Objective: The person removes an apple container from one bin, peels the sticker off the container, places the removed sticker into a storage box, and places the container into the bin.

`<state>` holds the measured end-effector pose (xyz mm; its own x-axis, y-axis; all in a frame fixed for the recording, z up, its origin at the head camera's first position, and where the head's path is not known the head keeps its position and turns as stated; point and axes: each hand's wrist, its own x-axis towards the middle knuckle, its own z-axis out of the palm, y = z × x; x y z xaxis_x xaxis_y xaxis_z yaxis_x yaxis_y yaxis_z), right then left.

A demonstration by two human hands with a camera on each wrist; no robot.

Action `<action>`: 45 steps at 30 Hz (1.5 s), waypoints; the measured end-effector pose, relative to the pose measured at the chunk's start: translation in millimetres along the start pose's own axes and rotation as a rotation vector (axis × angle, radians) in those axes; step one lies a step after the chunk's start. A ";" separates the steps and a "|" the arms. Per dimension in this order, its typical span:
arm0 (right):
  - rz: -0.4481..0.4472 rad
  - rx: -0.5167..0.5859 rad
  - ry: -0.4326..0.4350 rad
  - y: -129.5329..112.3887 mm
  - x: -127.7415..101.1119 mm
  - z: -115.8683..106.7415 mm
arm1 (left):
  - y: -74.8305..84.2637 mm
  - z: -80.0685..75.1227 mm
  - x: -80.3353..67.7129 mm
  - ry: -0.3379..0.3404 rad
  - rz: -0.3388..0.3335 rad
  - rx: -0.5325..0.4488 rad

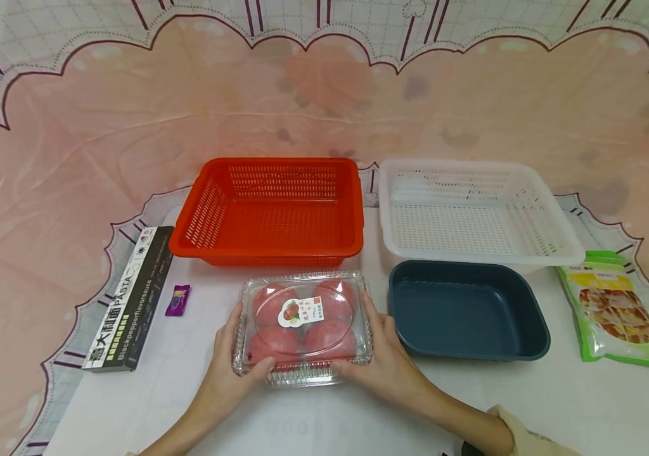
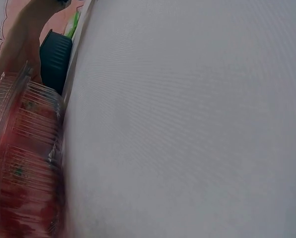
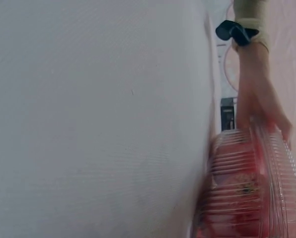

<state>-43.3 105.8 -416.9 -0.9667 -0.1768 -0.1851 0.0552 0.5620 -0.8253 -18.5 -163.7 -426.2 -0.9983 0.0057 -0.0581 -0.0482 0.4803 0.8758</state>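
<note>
Both hands clasp a clear tomato box (image 1: pixel 302 327) at the table's near edge.
Left hand (image 1: pixel 232 363) and right hand (image 1: pixel 384 358) curl fingers round its sides; squeezing could pop the thin lid.

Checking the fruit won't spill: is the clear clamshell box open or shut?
Shut: the clamshell box lid lies flat over the tomatoes, held by the left hand and right hand.
</note>
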 end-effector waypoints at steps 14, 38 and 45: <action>0.000 0.048 -0.006 -0.6 -1.0 0.8 | 0.8 -0.4 -0.8 -0.008 -0.004 -0.025; -0.124 0.158 0.012 3.6 1.5 2.4 | -6.0 -1.7 6.9 0.008 0.101 -0.033; -0.117 0.159 0.005 2.6 1.5 2.6 | -5.4 -2.4 6.4 -0.002 0.089 -0.052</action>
<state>-44.0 104.9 -420.7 -0.9701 -0.2287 -0.0808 -0.0188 0.4030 -0.9150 -24.7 -168.3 -430.2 -0.9986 0.0484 0.0199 0.0389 0.4313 0.9014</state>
